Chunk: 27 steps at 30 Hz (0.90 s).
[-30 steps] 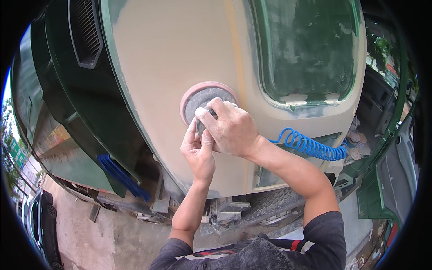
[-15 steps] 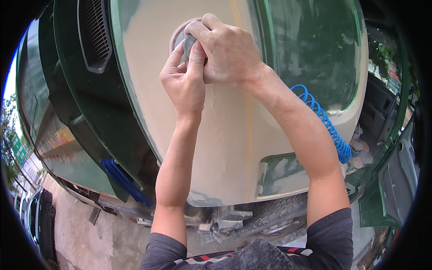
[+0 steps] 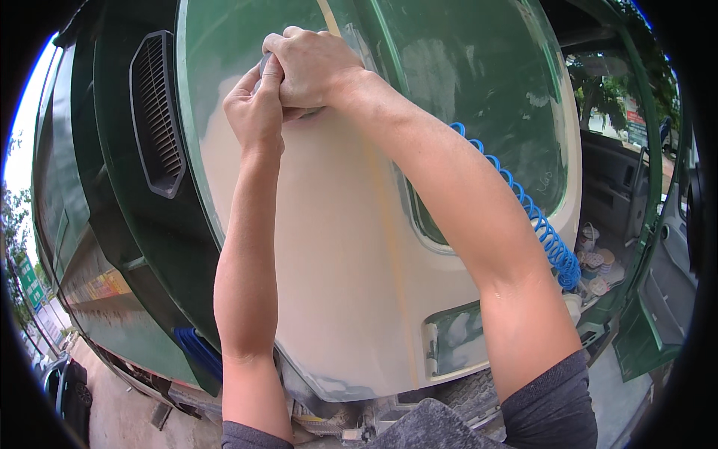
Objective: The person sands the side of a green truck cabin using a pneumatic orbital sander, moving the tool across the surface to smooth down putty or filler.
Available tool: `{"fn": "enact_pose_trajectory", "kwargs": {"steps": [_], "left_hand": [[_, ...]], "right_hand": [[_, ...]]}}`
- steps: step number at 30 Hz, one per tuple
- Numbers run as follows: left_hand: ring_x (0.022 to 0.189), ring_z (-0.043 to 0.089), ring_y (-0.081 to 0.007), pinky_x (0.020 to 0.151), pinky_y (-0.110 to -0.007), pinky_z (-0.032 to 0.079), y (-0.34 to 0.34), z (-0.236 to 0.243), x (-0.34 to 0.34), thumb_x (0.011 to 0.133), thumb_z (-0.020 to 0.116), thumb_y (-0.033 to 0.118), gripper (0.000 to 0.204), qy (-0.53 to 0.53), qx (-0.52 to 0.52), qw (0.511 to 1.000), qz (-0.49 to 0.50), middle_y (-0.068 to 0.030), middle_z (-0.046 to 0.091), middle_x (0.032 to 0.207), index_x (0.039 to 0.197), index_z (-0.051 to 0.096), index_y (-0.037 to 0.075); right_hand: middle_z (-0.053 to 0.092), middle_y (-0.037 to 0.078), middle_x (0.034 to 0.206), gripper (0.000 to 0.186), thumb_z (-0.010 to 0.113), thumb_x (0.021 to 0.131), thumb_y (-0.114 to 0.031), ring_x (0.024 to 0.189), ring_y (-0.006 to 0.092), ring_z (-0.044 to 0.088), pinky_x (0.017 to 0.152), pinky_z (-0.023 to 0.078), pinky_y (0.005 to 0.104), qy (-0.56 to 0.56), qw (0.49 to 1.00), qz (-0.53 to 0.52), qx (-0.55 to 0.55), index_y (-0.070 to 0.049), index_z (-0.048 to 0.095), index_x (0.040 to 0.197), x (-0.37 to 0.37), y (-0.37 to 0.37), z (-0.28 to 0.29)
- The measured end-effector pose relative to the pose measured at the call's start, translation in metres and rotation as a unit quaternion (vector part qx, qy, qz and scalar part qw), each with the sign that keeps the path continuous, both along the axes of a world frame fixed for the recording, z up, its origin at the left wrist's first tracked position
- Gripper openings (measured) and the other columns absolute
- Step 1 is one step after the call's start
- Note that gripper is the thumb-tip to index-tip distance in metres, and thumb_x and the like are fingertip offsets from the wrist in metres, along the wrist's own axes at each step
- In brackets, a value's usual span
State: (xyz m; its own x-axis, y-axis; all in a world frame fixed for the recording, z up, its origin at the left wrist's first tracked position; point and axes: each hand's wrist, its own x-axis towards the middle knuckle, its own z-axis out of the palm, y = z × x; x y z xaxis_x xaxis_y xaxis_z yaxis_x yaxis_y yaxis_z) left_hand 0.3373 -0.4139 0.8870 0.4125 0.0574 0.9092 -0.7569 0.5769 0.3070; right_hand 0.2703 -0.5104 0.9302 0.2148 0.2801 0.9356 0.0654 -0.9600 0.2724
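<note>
Both my hands meet on a round air sander (image 3: 265,64), mostly hidden beneath them. An edge of its disc shows under the right palm. My left hand (image 3: 253,111) is closed on its left side, thumb raised along it. From above and the right, my right hand (image 3: 318,67) wraps over it. The sander lies against the green and beige vehicle panel (image 3: 329,224), where green paint borders smooth beige filler. A blue coiled air hose (image 3: 535,213) runs down behind my right forearm; its join to the sander is hidden.
A black vent grille (image 3: 158,116) stands left of the panel. At the right is an open door (image 3: 666,292), with tubs (image 3: 594,258) on the cab floor beside it. A blue hose bundle (image 3: 198,352) hangs lower left, and a dark car (image 3: 69,389) is parked beyond.
Both hands and the sander have moved up the panel, from beige filler to its border with green paint. The view has shifted too, showing the panel lower and farther left.
</note>
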Motion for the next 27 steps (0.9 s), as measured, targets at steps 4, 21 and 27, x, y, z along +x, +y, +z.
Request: {"fn": "enact_pose_trajectory", "kwargs": {"steps": [4, 21, 27], "left_hand": [[0.068, 0.073, -0.0172, 0.055, -0.03, 0.064, 0.009, 0.024, 0.02, 0.099, 0.071, 0.027, 0.038, -0.01, 0.029, 0.998, 0.051, -0.0153, 0.074, 0.092, 0.114, 0.072, -0.008], [0.06, 0.063, -0.0119, 0.052, -0.028, 0.049, 0.007, -0.02, -0.003, 0.099, 0.07, 0.025, 0.03, -0.055, 0.003, 0.998, 0.044, -0.007, 0.071, 0.076, 0.087, 0.076, -0.003], [0.057, 0.062, -0.0117, 0.049, -0.027, 0.048, 0.006, -0.044, -0.011, 0.097, 0.073, 0.024, 0.03, -0.052, -0.029, 0.997, 0.046, -0.0066, 0.07, 0.074, 0.089, 0.074, -0.004]], "right_hand": [[0.073, 0.009, 0.103, 0.037, 0.071, 0.08, -0.034, 0.105, 0.0275, 0.072, 0.087, 0.061, 0.0424, 0.024, 1.0, 0.0, -0.013, -0.012, 0.073, 0.11, 0.011, 0.002, 0.027], [0.07, 0.027, 0.107, 0.045, 0.067, 0.078, -0.036, 0.105, 0.0431, 0.067, 0.091, 0.053, 0.0484, -0.002, 0.995, 0.08, -0.061, -0.001, 0.071, 0.106, -0.007, -0.004, -0.016], [0.07, 0.026, 0.101, 0.042, 0.068, 0.076, -0.037, 0.101, 0.0433, 0.067, 0.089, 0.053, 0.048, -0.02, 0.992, 0.087, -0.084, -0.001, 0.07, 0.099, -0.002, -0.007, -0.031]]}}
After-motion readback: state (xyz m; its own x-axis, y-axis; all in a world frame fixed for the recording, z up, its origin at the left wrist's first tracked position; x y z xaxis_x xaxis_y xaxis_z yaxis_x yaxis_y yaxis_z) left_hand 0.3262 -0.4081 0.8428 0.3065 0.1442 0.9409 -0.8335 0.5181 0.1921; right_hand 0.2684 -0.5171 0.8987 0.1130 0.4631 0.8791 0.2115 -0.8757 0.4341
